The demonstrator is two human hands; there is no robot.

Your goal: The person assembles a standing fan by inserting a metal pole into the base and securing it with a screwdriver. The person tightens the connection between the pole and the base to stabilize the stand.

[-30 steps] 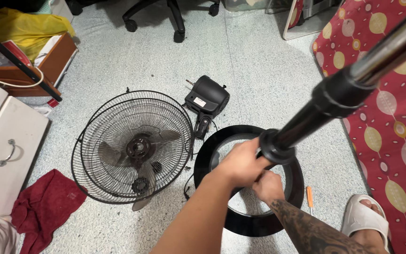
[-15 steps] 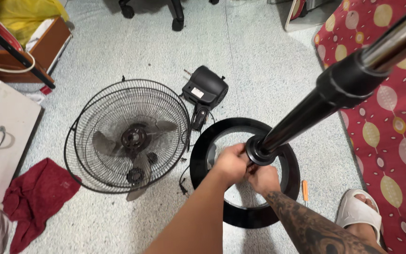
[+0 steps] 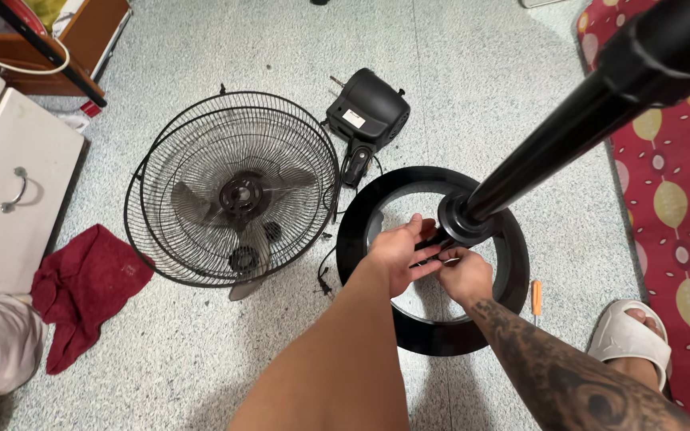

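Both hands are working at the foot of a black pole (image 3: 569,136), inside a black ring-shaped base (image 3: 361,231) lying flat on the floor. The left hand (image 3: 399,254) and right hand (image 3: 463,274) are pinching closed around the pole's bottom collar. The pole is slanting up from the base toward the upper right. Farther off, the fan cage (image 3: 233,191) is lying flat, holding grey blades (image 3: 237,195); beyond sits the motor housing (image 3: 369,108).

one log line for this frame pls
left hand: on pole foot | right hand: on pole foot | pole: tilted, in ring base | fan cages, motor housing: on floor
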